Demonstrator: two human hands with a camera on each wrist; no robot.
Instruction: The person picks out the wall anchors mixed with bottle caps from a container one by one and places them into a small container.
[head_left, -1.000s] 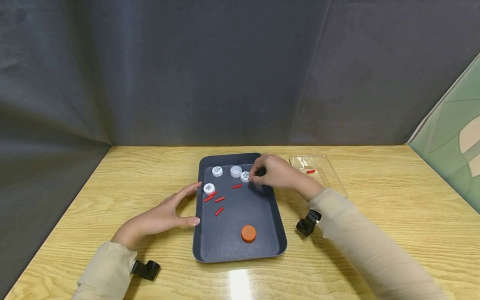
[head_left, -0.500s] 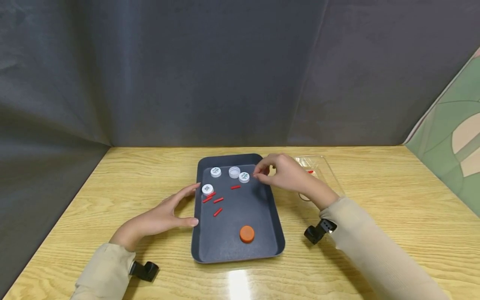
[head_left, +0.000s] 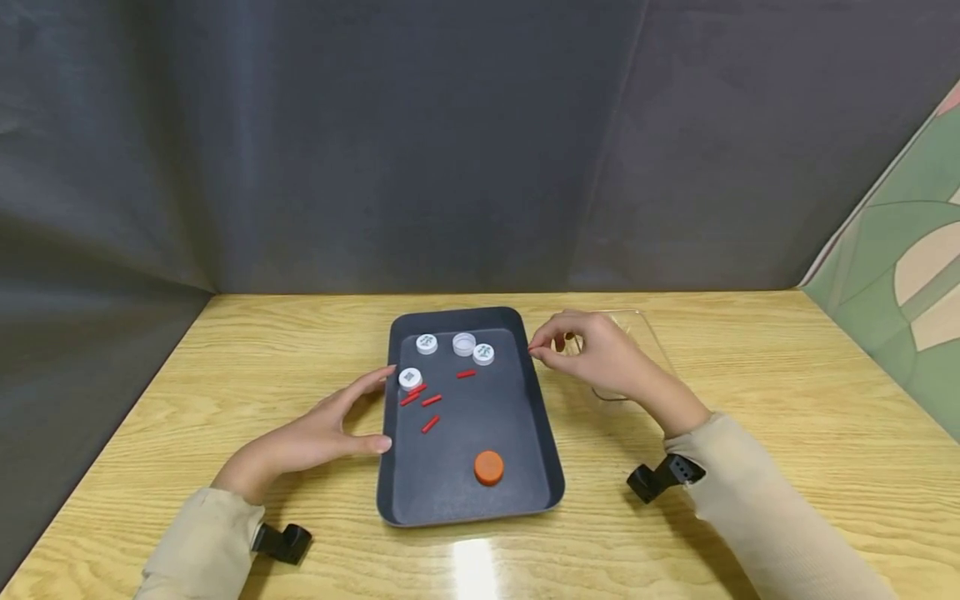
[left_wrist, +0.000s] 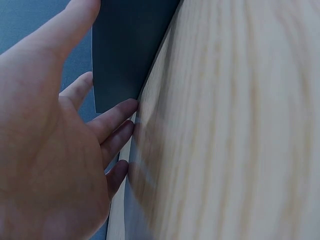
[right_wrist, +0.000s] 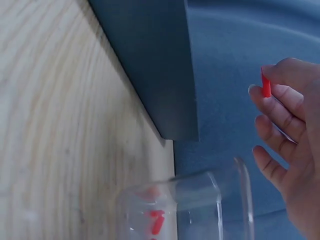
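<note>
My right hand (head_left: pixel 600 354) pinches a short red stick (right_wrist: pixel 266 82) between thumb and fingertip. In the head view it is at the right rim of the dark grey tray (head_left: pixel 517 450), beside the clear plastic box (head_left: pixel 651 337), which the hand partly hides. My left hand (head_left: pixel 315 437) has its fingers spread, with thumb and fingertips at the tray's left rim. Several more red sticks (head_left: pixel 431 424) lie in the tray, two close to a white cap (head_left: pixel 410 379). Near the far end are two printed white caps (head_left: pixel 427 343) and an upturned white cap (head_left: pixel 464 343).
An orange cap (head_left: pixel 489 467) sits in the near part of the tray. Several red sticks (right_wrist: pixel 157 222) show through the clear box in the right wrist view. A dark cloth wall (head_left: pixel 420 150) rises behind the wooden table (head_left: pixel 300 342).
My right hand has moved right, from beside the printed white cap to the tray's right rim near the clear box. My left hand has stayed at the left rim.
</note>
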